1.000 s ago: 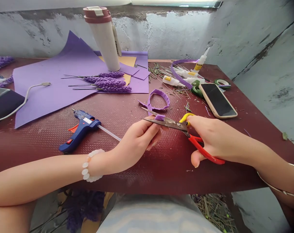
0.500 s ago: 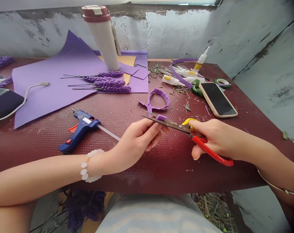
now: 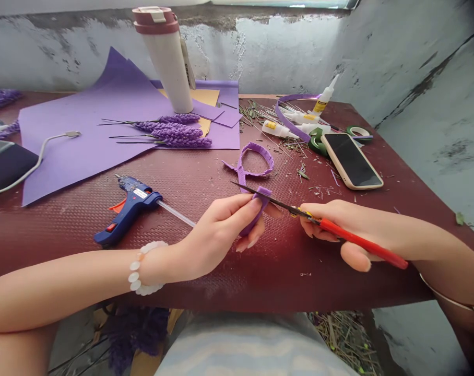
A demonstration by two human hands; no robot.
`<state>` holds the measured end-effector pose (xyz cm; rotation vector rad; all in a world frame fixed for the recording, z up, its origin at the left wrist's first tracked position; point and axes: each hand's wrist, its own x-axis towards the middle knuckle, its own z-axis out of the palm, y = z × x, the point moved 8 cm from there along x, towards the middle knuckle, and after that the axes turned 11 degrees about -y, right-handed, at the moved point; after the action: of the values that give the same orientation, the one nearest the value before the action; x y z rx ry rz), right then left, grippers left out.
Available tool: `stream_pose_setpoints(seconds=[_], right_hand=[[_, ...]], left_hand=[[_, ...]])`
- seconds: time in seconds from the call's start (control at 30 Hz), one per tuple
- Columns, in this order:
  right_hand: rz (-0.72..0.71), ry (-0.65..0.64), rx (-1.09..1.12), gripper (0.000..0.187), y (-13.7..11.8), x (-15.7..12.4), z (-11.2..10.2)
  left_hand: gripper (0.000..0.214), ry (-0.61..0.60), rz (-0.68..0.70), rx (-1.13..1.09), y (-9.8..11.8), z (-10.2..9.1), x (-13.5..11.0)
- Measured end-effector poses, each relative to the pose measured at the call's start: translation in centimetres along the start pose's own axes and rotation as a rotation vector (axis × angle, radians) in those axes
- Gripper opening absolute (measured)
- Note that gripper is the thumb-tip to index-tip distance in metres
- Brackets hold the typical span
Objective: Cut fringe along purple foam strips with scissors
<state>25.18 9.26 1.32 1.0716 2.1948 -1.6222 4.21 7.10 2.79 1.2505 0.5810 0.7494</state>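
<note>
Between the thumb and fingers of my left hand (image 3: pixel 225 222) is a narrow purple strip (image 3: pixel 256 161), pinched near one end. Its far part, with a finely notched edge, curls into a loop on the table. A short end of the strip hangs down below my fingers. My right hand (image 3: pixel 346 230) grips a pair of scissors (image 3: pixel 362 243) by its red and yellow handles. The dark blades lie across the strip at my left fingertips, pointing left; whether they are parted is hard to make out.
A blue glue gun (image 3: pixel 129 209) lies left of my left hand. Behind are purple sheets (image 3: pixel 76 130), purple flower stems (image 3: pixel 178 133) and a white tumbler (image 3: pixel 168 68). A phone (image 3: pixel 354 161), glue bottles (image 3: pixel 278 129) and green tape (image 3: pixel 360 133) are at right, among cut scraps.
My right hand has shifted slightly right and turned the scissors, so the red handle reaches farther right. The blades look closer together. More of the purple strip shows at my left fingers.
</note>
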Motion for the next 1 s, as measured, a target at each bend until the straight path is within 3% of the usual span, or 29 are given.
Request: stream_pose_setpoints(seconds=[0.33, 0.77, 1.0], right_hand=[[-0.065, -0.021, 0.041, 0.054, 1.0, 0.5, 0.3], [0.012, -0.019, 0.127, 0.053, 0.5, 0.4, 0.4], [-0.008, 0.012, 0.145, 0.069, 0.3, 0.4, 0.3]], left_hand=[[0.05, -0.024, 0.006, -0.036, 0.1, 0.1, 0.0], [0.05, -0.025, -0.006, -0.087, -0.2, 0.1, 0.0], [0.048, -0.041, -0.001, -0.11, -0.5, 0.2, 0.1]])
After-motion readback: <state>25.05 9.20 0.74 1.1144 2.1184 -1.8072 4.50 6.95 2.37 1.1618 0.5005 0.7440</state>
